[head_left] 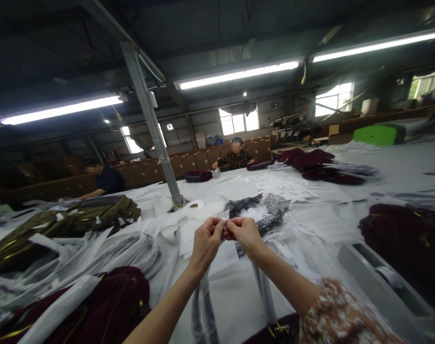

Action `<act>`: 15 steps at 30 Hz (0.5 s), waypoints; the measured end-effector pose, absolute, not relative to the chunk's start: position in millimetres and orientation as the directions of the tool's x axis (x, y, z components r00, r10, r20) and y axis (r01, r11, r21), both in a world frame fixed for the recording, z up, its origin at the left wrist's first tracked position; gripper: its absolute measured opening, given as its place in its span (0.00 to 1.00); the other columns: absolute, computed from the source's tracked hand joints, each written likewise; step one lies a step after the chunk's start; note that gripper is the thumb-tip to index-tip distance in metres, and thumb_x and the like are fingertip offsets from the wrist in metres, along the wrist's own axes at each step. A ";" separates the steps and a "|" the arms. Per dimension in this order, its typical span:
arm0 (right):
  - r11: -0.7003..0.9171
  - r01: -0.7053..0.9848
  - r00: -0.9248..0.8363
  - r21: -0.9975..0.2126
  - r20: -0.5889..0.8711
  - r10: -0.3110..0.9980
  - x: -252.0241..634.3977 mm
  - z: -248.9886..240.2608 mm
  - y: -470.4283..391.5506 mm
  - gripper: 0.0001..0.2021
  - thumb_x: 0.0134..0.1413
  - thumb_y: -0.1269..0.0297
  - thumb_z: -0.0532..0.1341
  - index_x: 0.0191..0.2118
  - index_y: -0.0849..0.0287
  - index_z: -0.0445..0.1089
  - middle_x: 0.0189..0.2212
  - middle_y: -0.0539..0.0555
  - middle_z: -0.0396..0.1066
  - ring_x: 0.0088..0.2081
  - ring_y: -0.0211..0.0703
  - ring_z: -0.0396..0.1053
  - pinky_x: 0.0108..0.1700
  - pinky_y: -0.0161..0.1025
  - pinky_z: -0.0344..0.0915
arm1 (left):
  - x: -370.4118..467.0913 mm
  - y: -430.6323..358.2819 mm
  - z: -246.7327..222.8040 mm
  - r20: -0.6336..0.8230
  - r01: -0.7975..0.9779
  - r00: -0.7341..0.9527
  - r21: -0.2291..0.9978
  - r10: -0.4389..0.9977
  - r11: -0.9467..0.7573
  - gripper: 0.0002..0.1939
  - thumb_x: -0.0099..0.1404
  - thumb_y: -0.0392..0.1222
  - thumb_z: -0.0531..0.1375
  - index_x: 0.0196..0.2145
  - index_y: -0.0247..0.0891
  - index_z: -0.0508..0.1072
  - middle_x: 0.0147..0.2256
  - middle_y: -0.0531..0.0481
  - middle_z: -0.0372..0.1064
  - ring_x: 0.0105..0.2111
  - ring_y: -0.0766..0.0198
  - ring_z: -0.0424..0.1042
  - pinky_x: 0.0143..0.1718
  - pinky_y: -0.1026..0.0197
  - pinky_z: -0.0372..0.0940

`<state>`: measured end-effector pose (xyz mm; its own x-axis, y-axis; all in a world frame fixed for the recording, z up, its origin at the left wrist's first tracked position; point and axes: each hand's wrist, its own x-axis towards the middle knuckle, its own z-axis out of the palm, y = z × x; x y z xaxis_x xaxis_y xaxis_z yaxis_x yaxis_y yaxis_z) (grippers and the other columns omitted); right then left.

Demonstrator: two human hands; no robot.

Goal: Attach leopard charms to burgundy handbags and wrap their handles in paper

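My left hand (207, 240) and my right hand (246, 235) meet at the fingertips over the middle of the table. Both are closed in a pinch, and what lies between the fingers is too small and hidden to name. Just behind them is a black-and-white speckled cloth (275, 210) with white paper pieces on it. Grey straps in clear wrapping (203, 306) hang or lie below my hands. At the bottom edge, part of a dark maroon bag (275, 332) shows near my right forearm.
Maroon bags (110, 306) lie left and right, olive bags (106, 212) farther left. A grey tape dispenser (386, 282) stands at right. A metal post (151, 124) rises from the white-covered table (332, 215). One person (235, 155) is across the table, another (110, 179) at left.
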<state>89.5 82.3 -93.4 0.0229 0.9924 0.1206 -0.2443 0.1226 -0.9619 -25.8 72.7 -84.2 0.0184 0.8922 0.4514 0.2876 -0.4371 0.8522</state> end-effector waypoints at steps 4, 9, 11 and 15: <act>0.217 -0.097 0.079 -0.971 0.210 0.975 93.8 -96.4 85.2 0.12 0.42 0.59 0.63 0.24 0.64 0.73 0.14 0.50 0.68 0.18 0.35 0.65 0.21 0.31 0.61 | -25.8 82.1 -75.5 0.323 0.232 -0.068 0.925 0.944 -0.300 0.14 0.57 0.51 0.57 0.26 0.37 0.68 0.20 0.53 0.67 0.21 0.66 0.67 0.24 0.66 0.62; 0.318 0.145 0.077 -0.937 0.331 0.940 97.5 -93.6 85.9 0.13 0.49 0.58 0.58 0.27 0.62 0.73 0.15 0.50 0.68 0.17 0.36 0.65 0.22 0.32 0.61 | -24.5 98.9 -64.3 0.179 0.192 0.007 0.965 0.984 -0.177 0.10 0.52 0.44 0.60 0.29 0.35 0.69 0.20 0.52 0.70 0.20 0.63 0.70 0.24 0.62 0.66; 0.381 0.235 0.125 -0.894 0.417 0.900 99.8 -91.3 87.2 0.11 0.48 0.59 0.59 0.31 0.62 0.73 0.19 0.51 0.71 0.20 0.37 0.66 0.25 0.32 0.62 | -24.4 103.1 -62.9 0.178 0.228 0.011 0.958 0.984 -0.176 0.07 0.52 0.43 0.59 0.25 0.35 0.68 0.18 0.52 0.68 0.18 0.63 0.69 0.22 0.63 0.65; 0.602 0.370 0.022 -0.708 0.654 0.756 106.3 -89.6 95.0 0.07 0.49 0.63 0.60 0.35 0.58 0.71 0.30 0.51 0.73 0.29 0.37 0.68 0.33 0.33 0.62 | -23.6 111.7 -65.1 0.188 0.315 -0.008 0.933 0.982 -0.176 0.05 0.53 0.40 0.56 0.23 0.36 0.67 0.16 0.53 0.66 0.16 0.64 0.68 0.18 0.65 0.61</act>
<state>106.3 95.0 -89.6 0.0221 0.7561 0.6541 0.3698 0.6017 -0.7080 -23.6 111.7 -65.1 -0.0077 0.9822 0.1878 0.3151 -0.1758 0.9326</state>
